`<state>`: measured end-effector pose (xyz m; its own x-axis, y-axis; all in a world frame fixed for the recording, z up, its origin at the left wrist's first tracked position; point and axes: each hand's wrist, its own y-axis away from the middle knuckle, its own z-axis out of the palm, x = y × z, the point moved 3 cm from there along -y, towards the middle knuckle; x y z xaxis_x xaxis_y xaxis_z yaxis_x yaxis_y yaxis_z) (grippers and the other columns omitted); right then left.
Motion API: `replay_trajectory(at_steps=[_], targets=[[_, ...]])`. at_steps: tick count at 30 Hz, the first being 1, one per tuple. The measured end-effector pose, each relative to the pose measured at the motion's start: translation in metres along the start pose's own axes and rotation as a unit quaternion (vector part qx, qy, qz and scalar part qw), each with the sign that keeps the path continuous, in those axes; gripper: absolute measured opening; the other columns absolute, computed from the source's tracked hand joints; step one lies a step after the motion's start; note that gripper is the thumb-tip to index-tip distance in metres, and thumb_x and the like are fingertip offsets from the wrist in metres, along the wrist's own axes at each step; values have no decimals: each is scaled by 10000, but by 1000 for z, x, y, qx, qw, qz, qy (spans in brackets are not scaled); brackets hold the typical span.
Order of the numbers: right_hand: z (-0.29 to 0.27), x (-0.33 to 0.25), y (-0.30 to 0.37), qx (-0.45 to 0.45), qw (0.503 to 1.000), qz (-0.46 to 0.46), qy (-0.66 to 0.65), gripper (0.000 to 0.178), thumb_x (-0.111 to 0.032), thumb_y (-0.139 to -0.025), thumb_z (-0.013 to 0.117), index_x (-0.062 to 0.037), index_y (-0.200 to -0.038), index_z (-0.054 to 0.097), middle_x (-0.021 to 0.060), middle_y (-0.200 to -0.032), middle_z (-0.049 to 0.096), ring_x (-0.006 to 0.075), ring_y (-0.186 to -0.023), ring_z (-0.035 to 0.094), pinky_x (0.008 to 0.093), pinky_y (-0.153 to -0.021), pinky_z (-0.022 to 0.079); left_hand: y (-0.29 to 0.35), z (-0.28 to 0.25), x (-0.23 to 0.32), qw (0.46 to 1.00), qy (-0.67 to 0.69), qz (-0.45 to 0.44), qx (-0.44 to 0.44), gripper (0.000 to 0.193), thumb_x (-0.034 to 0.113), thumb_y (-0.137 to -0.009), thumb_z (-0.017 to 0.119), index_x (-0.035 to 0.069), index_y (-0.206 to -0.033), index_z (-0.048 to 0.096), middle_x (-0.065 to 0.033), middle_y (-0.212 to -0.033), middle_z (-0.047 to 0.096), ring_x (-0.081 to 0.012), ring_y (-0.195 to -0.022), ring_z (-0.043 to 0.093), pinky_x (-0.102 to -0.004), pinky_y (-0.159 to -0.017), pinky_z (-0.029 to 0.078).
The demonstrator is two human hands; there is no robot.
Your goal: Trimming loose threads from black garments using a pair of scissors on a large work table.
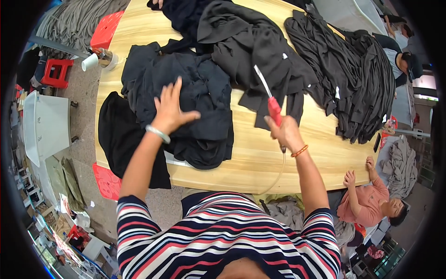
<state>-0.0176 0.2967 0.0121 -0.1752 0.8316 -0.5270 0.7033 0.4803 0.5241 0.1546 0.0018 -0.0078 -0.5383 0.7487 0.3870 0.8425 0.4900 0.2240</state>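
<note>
Hands well apart, each at its own work. Right hand (288,132) wraps round the handle of a red-handled tool (274,110), its slim pale metal tip (262,80) aimed forward and left, away from the body, likely to spare the holder. Thin cord (280,173) drops from the handle's rear toward the near edge, presumably leaving the wrist free. Left hand (171,109) is empty, fingers spread over the navy garment pile (204,83); pressing or hovering, hard to tell from above. Pile sits left of centre on the wooden tabletop (251,158), within easy reach: matte, rumpled, loosely layered. Black garment (116,128) beside it hangs over the near edge. Charcoal garments (237,37) lie beyond the tool, creased, showing small white tags (285,56).
</note>
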Motion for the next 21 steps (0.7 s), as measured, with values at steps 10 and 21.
replay_trajectory(at_steps=[10, 21], targets=[[73, -35, -4, -65, 965, -75, -242, 281, -265, -862, 678, -10, -816, 569, -13, -578, 496, 72, -497, 474, 242, -455, 398, 89, 31, 89, 937, 261, 230, 43, 340, 110, -645, 693, 37, -963, 597, -108, -855, 601, -295, -815, 583, -368, -722, 417], [7, 29, 41, 14, 938, -43, -343, 167, -183, -874, 673, -44, -828, 594, -6, -631, 598, 23, -448, 434, 196, -407, 329, 123, -8, 27, 904, 425, 3, 52, 185, 110, -844, 693, -8, -967, 621, -35, -869, 639, -91, -789, 548, -241, -737, 456]])
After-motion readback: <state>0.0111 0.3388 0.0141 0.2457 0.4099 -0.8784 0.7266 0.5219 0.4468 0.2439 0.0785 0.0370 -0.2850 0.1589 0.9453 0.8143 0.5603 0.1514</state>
